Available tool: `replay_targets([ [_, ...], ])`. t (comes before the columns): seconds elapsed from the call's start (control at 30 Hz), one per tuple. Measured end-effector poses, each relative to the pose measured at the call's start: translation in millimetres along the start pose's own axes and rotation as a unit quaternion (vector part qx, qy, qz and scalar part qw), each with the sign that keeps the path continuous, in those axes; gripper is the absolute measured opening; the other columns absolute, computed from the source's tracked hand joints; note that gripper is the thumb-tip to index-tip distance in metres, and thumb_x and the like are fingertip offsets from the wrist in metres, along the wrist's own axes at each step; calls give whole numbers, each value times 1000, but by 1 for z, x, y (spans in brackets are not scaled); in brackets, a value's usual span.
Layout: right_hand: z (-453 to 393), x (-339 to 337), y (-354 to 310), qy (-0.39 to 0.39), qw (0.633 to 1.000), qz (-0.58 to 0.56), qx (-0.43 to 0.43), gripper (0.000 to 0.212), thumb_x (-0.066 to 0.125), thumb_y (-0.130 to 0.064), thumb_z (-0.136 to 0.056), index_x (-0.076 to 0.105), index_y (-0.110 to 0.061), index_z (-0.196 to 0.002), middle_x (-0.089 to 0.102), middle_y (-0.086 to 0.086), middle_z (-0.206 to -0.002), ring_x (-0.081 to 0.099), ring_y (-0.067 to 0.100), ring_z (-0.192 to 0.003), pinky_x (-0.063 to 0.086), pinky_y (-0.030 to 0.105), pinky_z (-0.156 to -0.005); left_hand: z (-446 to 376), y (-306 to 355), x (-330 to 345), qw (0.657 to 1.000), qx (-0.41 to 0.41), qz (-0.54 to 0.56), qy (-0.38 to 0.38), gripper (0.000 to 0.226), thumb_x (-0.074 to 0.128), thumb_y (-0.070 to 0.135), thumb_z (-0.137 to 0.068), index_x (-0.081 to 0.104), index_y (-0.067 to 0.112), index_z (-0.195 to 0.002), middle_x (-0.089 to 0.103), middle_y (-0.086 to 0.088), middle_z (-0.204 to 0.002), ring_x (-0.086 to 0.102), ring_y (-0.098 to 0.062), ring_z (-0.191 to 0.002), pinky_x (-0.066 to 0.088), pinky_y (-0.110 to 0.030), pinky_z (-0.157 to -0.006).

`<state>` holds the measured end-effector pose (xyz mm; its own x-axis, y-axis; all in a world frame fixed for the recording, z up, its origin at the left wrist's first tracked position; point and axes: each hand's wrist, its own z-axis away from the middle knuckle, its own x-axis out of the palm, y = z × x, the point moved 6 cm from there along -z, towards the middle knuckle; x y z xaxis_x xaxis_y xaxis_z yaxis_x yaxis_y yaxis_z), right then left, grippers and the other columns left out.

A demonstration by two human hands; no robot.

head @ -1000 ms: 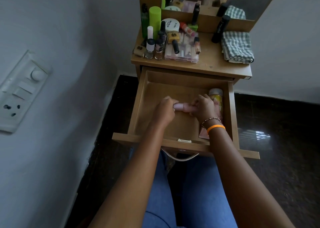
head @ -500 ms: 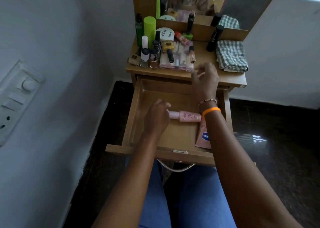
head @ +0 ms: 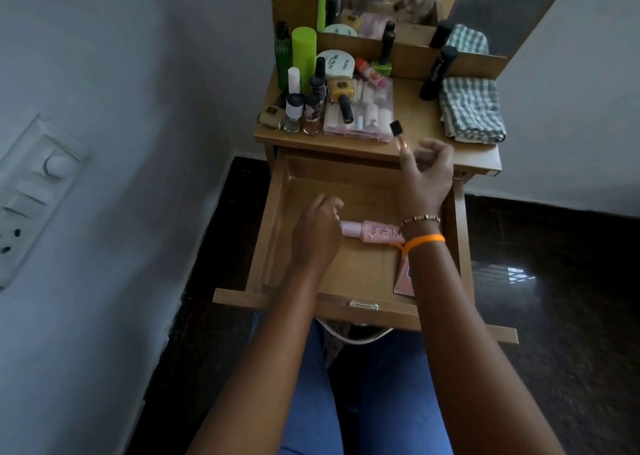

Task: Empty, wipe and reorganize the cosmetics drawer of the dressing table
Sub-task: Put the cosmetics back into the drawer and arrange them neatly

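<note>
**Small tube lifted over the open drawer**

The drawer (head: 273, 219) stands pulled out below the worktop (head: 412, 115). The right hand (head: 427, 174) hovers above the drawer's back right corner, at about 1 o'clock from the drawer's middle, its fingers (head: 408, 165) curled and pinching a small clear tube with a black cap (head: 398, 134); the cap points up toward 11 o'clock. The left hand (head: 317, 233) is down inside the drawer, its fingers curled at the cap end of a pink bottle (head: 375, 233) that lies on its side on the drawer floor; whether they grip it I cannot tell. A pink sachet (head: 405, 280) lies at 4 o'clock in the drawer, partly under the right forearm.

On the worktop, a cluster of nail polish bottles (head: 304, 108) and a clear plastic box (head: 367, 115) sit at 11 o'clock, a folded checked cloth (head: 471, 108) at 2 o'clock, with a black tube (head: 438, 74) just beside the cloth.
</note>
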<state>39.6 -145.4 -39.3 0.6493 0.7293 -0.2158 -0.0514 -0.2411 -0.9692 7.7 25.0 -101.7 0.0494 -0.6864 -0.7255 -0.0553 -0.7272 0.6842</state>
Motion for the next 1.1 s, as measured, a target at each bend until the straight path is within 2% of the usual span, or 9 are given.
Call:
replay_targets([
  [0.13,42,-3,26,-63,996,-28,56,29,73,-26,-78,55,-20,-99,60,-5,-85,56,5,-75,49,19,-69,-2,3,-11,996,-27,87,19,36,54,5,-91,54,18,-125,56,1,-115,56,-9,-96,43,-13,-68],
  [0.27,64,10,32,-169,984,43,21,21,70,-8,-78,62,-12,-96,61,-9,-82,56,-2,-71,49,11,-69,3,-5,-37,991,-41,121,48,32,57,1,-89,62,20,-114,59,6,-111,58,-4,-95,47,-11,-76],
  [0.4,80,44,30,-331,929,163,-45,19,68,3,-73,69,-5,-90,70,7,-86,63,12,-73,46,5,-65,6,-32,-52,995,-65,78,-14,28,54,-1,-90,65,18,-108,64,4,-108,58,-4,-98,42,-8,-77],
  [0.57,99,72,29,-423,865,249,-106,17,69,-2,-73,72,-5,-89,71,12,-91,66,24,-86,48,28,-78,17,-35,-46,995,-55,41,-73,34,55,0,-89,61,15,-120,63,-4,-116,61,-10,-102,50,-21,-84],
  [0.73,93,66,29,-403,871,257,-118,24,64,4,-71,69,-3,-94,69,14,-92,65,27,-85,50,27,-75,19,-31,-39,999,9,-16,-46,42,64,0,-85,59,11,-125,58,-5,-120,58,-17,-106,49,-24,-87],
  [0.87,64,54,-5,-275,933,168,-162,19,59,3,-73,67,-6,-87,68,9,-84,61,19,-73,40,11,-62,18,-29,-37,998,0,-24,-57,35,65,5,-86,61,10,-121,57,-9,-116,60,-21,-99,53,-31,-79],
  [0.93,41,54,-24,-198,955,136,-172,11,61,-3,-75,64,-8,-85,66,8,-80,58,17,-69,42,13,-62,18,-27,-36,998,2,-38,-59,29,61,8,-88,62,9,-117,58,-10,-114,59,-16,-94,49,-22,-72],
  [1.0,18,58,-38,-134,969,122,-168,12,62,-6,-74,61,-7,-86,62,7,-82,56,19,-72,44,19,-64,19,-26,-38,998,14,-48,-47,24,57,9,-91,63,10,-115,59,-6,-113,53,-6,-87,39,-12,-68],
  [1.1,-3,73,-54,-109,968,140,-174,22,68,-12,-73,56,-8,-92,55,4,-91,48,12,-78,35,7,-61,21,-25,-39,998,24,-35,-43,19,53,8,-92,66,9,-107,61,-5,-107,50,-4,-82,42,-15,-68],
])
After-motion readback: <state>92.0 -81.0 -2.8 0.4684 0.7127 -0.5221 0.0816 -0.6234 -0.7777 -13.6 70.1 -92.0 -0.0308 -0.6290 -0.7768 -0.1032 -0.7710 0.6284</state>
